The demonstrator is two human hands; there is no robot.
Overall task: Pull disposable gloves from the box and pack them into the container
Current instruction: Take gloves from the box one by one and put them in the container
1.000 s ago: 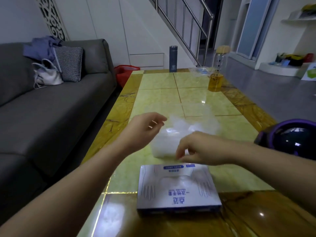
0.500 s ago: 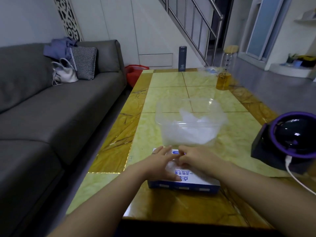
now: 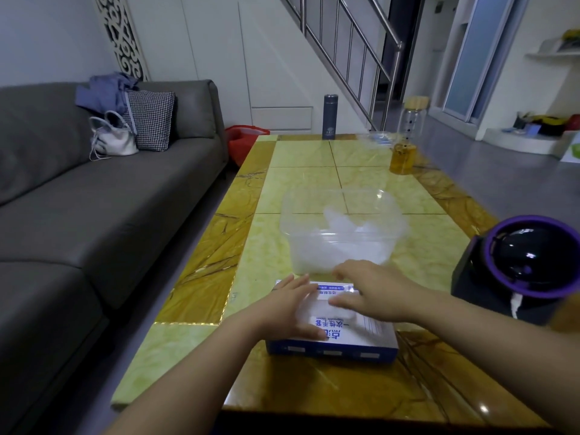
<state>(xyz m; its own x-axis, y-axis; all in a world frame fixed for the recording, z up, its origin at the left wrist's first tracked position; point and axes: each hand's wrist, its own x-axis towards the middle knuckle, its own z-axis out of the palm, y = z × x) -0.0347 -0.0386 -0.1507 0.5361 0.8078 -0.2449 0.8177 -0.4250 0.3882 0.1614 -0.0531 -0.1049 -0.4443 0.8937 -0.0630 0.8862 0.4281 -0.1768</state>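
Head view. Long yellow-green tiled table [image 3: 301,171] with brown marbled border, running away from the viewer.

Glove box [image 3: 348,332], blue and white, lies flat at the near end of the table. Its printed top faces up, and pale glove film shows at its opening between the hands.

Left hand [image 3: 288,309] lies flat on the left part of the box top, fingers straight, pressing down. Right hand [image 3: 376,293] is over the far right part of the box, fingers stretched out, thumb apart from them, edges blurred. The two hands are close, not touching.

Clear container [image 3: 292,246] stands just beyond the box. Crumpled translucent gloves [image 3: 348,230] are heaped inside, mostly to its right.

Black device with purple ring [image 3: 530,262] is at the right edge, a white cable plugged in. Far end: dark flask [image 3: 330,120], jar with amber liquid [image 3: 404,152].

Left of the table is a grey sofa [image 3: 94,208] with a white handbag [image 3: 113,141] and a checked cushion [image 3: 150,124].
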